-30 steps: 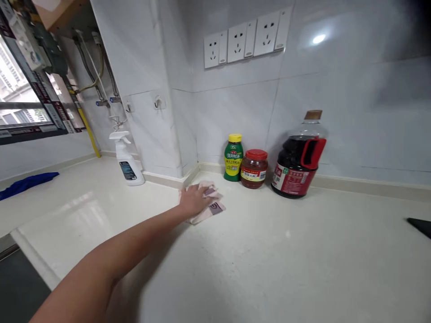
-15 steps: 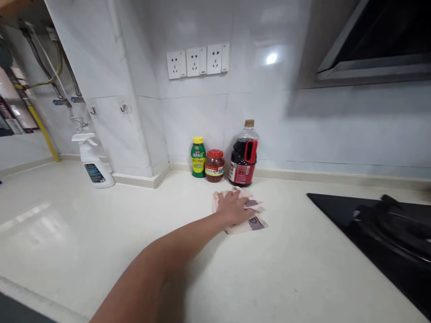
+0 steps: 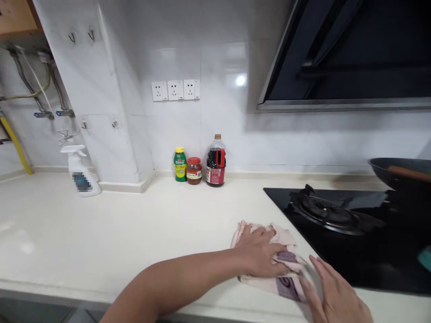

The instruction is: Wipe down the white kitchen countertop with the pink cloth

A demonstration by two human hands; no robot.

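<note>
My left hand (image 3: 259, 253) reaches across the white countertop and presses down on a pink-and-purple cloth (image 3: 286, 237), with folds bunched between its fingers and thumb. The cloth lies crumpled beside the cooktop's left edge. At the lower right, my right hand (image 3: 336, 289) is open, thumb and fingers apart, by the cloth's right corner. Its thumb is close to the cloth; whether it touches cannot be made out. Part of the right hand is cut off by the bottom edge of the view.
A black gas cooktop (image 3: 336, 251) with a burner (image 3: 323, 208) and a wok (image 3: 397, 172) takes up the right side. By the wall stand a green bottle (image 3: 180, 163), a red-lidded jar (image 3: 194, 172) and a dark sauce bottle (image 3: 215, 166). A spray bottle (image 3: 82, 175) is at left.
My left hand and the cloth have moved from near the sauce bottle toward the front right, beside the cooktop. My right hand has come into view. The camera has turned right.
</note>
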